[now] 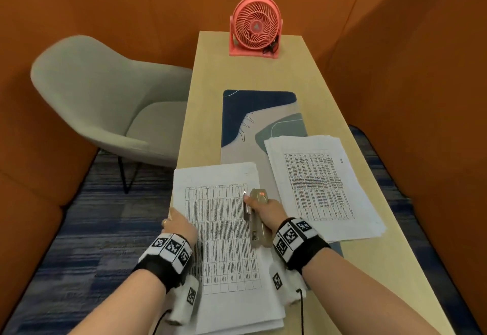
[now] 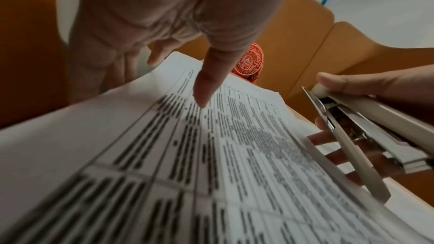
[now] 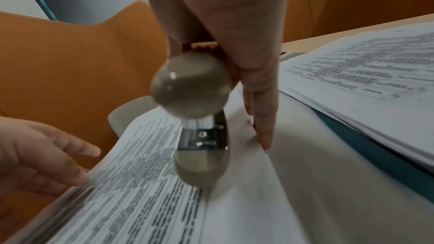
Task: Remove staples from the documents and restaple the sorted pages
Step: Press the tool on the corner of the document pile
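Two paper stacks (image 1: 224, 229) (image 1: 321, 184), one stapler (image 1: 257, 216)

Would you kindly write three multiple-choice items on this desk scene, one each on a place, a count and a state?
1. Where does the fan stand?
A. at the table's far end
B. on the chair
C. on the right paper stack

2. How many paper stacks lie on the table?
A. one
B. two
C. four

3. What is the right hand doing?
A. lying flat on the mat
B. holding the fan
C. gripping the stapler

Key:
1 A, the fan is by the far edge, beyond the mat.
2 B, the near stack and the right stack.
3 C, its fingers curl round the stapler at the near stack's right edge, while the left hand steadies the left edge.
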